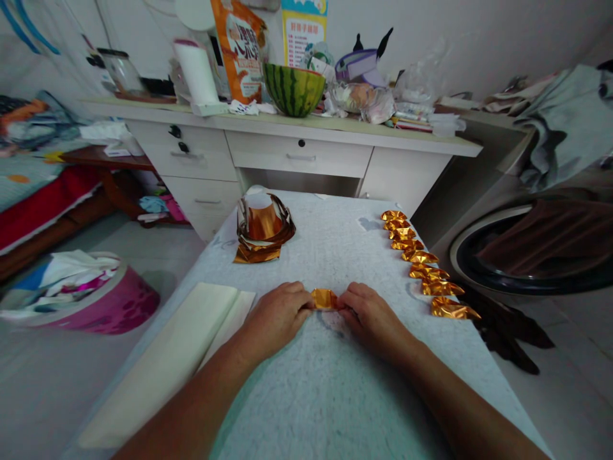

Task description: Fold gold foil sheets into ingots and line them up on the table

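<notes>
A small piece of folded gold foil paper (324,299) is held at its two ends over the middle of the cloth-covered table (330,396). My left hand (281,314) pinches its left end, and my right hand (368,314) pinches the right end; the fingertips partly hide both ends. Several finished-looking gold foil ingot shapes (419,257) lie in a row along the table's right side. At the back left sits a curled stack of gold foil sheets (264,223). Beside my left forearm lies a folded stack of cream paper (167,358).
Behind the table is a white desk (297,153) with a cut watermelon (294,89), an orange snack bag (239,54) and plastic bags on top. A pink bin (119,300) stands at the left. At the right is a front-loading washing machine (479,236) with cloth hanging from it.
</notes>
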`<action>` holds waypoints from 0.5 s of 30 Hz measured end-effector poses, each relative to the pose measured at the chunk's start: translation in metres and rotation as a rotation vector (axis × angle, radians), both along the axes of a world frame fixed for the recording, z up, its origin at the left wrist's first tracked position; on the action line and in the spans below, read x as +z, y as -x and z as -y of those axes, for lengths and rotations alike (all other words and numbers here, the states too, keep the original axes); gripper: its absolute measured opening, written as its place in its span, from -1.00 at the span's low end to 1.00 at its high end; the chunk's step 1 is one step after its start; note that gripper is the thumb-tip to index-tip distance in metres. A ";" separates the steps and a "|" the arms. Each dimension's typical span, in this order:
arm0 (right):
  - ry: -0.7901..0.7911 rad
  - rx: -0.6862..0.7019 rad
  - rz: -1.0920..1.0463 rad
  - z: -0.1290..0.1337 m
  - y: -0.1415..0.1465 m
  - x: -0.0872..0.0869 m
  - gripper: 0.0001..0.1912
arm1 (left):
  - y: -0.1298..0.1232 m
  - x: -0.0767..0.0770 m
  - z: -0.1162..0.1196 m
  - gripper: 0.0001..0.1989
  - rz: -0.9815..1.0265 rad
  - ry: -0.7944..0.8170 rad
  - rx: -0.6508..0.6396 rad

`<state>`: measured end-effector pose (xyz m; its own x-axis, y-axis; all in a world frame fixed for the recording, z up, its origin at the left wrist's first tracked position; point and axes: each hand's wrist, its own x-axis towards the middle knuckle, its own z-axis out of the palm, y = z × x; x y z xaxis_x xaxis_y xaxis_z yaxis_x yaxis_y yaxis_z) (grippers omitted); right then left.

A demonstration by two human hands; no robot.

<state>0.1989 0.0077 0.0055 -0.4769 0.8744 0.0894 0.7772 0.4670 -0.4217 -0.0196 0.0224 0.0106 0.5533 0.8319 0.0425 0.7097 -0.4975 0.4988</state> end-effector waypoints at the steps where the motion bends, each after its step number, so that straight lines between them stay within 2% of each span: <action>1: 0.000 0.002 -0.009 -0.001 0.000 -0.001 -0.86 | 0.000 0.000 0.000 -0.86 0.002 0.008 0.008; 6: 0.023 0.004 -0.025 -0.001 0.000 0.000 -0.87 | 0.000 0.002 0.000 -0.83 -0.031 0.032 0.026; 15: 0.051 -0.089 0.016 -0.002 0.005 0.002 -0.84 | -0.004 0.000 0.001 -0.84 -0.085 -0.002 0.043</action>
